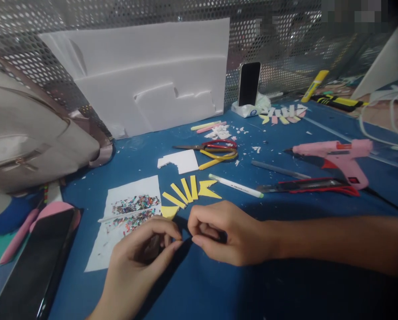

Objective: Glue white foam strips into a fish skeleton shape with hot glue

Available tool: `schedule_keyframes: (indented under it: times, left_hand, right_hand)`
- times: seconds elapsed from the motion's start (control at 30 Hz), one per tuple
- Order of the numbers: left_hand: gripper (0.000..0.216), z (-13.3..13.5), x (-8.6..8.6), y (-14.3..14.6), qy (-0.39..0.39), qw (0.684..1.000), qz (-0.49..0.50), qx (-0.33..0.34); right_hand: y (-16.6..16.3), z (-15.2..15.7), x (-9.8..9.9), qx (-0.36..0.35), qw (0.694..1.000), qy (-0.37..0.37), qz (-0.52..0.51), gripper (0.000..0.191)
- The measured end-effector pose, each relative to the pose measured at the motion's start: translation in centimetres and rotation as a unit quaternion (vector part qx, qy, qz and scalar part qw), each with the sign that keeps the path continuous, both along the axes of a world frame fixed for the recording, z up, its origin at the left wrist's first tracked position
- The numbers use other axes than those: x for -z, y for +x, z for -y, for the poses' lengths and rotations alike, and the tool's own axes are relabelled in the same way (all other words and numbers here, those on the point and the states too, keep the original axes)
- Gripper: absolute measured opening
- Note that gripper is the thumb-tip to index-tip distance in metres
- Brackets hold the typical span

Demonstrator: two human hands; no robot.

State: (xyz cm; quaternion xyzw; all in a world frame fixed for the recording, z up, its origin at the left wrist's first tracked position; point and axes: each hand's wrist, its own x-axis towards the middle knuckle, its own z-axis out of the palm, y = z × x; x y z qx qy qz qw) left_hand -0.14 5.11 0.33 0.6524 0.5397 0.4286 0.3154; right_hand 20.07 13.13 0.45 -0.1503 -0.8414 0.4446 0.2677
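Note:
My left hand (pixel 142 258) and my right hand (pixel 222 231) meet at the front of the blue table (pixel 219 289), fingertips pinched together on something too small and dark to make out. Just beyond the fingers lie several yellow foam strips (pixel 182 193) fanned out, with a yellow arrow-shaped piece (pixel 207 189) beside them. Left of them a white paper sheet (pixel 125 218) carries heaps of coloured glitter bits (pixel 135 206).
Scissors (pixel 215 151), a white foam scrap (pixel 181 161), a white pen (pixel 235 185), a red utility knife (pixel 308 185) and a pink glue gun (pixel 339 155) lie behind. A phone (pixel 35 266) lies front left, a bag (pixel 35 133) far left, white foam board (pixel 152 80) at the back.

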Motion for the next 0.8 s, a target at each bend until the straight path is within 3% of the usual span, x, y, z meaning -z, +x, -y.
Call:
schedule_keyframes:
  times: [0.2, 0.8]
  left_hand:
    - [0.014, -0.22, -0.41, 0.07, 0.019, 0.999, -0.019, 0.020]
    - [0.009, -0.01, -0.30, 0.23, -0.001, 1.000, -0.012, -0.024]
  right_hand:
    - [0.01, -0.06, 0.44, -0.007, 1.000, 0.019, -0.002, 0.007]
    - [0.18, 0.07, 0.42, -0.026, 0.999, 0.021, -0.011, 0.008]
